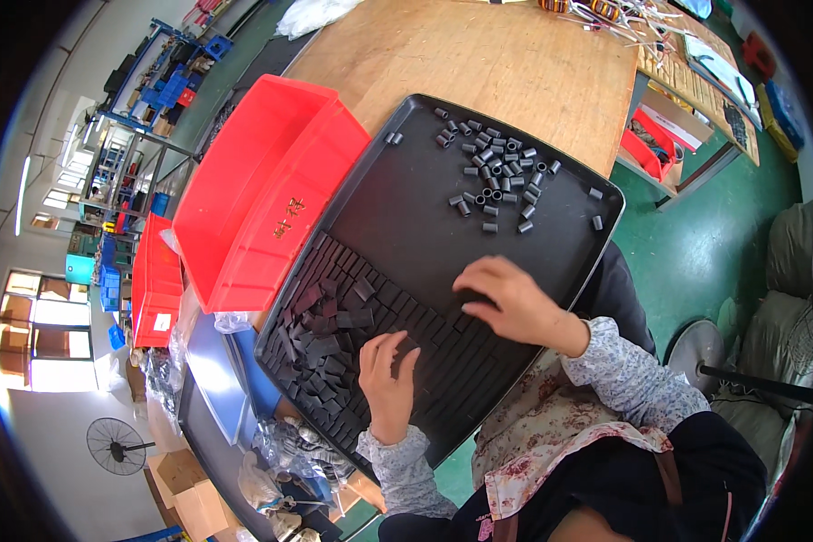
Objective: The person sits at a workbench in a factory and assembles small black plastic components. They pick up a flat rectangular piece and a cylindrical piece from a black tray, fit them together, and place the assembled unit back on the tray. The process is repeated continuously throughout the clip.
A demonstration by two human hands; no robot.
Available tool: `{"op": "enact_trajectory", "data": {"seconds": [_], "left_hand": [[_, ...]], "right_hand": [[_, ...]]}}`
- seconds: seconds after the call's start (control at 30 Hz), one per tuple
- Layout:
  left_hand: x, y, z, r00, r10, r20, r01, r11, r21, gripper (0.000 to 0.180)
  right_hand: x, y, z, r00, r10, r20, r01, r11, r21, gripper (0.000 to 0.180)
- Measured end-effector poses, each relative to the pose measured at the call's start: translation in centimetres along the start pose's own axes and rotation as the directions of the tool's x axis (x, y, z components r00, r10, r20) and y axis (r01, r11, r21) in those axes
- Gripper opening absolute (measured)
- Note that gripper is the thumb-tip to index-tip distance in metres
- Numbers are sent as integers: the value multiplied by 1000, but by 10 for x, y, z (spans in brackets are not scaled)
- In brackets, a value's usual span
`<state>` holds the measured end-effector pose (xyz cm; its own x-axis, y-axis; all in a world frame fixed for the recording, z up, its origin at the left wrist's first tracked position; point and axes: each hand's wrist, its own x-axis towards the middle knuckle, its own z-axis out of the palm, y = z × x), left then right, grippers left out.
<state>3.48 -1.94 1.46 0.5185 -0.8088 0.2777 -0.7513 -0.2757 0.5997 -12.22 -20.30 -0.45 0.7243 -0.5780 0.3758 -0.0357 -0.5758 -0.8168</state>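
Note:
A large black tray [375,200] lies tilted across the wooden table in front of me. Small black rectangular blocks fill its near half; some stand in tight rows [452,369], others lie in a loose heap [321,357] on the left. Over the heap's right edge, my left hand [388,384] is curled, with a dark block [407,349] seemingly between thumb and forefinger. Above the upper end of the rows, my right hand [515,303] has its thumb and fingers apart, with no piece plainly visible between them. Short black tubes [497,172] lie scattered in the far part of the tray.
An upright-sided red bin [271,194] rests against the tray's left edge, with another red bin [154,280] beyond it. Bagged parts [298,452] and a cardboard box [190,497] sit at the lower left. On the right stands a second table [696,81] with loose items.

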Motion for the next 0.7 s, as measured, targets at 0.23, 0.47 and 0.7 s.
{"op": "enact_trajectory", "data": {"seconds": [0.23, 0.47, 0.7], "left_hand": [[-2, -5, -10, 999, 36, 17, -38, 992, 120, 25], [2, -2, -11, 999, 23, -39, -18, 990, 139, 25], [1, -3, -11, 999, 34, -10, -34, 996, 80, 25]], "right_hand": [[4, 32, -48, 973, 14, -231, -124, 874, -470, 31], [-4, 23, -44, 997, 48, -62, -64, 954, -293, 25], [-11, 6, -28, 999, 7, -43, -12, 994, -113, 24]]}}
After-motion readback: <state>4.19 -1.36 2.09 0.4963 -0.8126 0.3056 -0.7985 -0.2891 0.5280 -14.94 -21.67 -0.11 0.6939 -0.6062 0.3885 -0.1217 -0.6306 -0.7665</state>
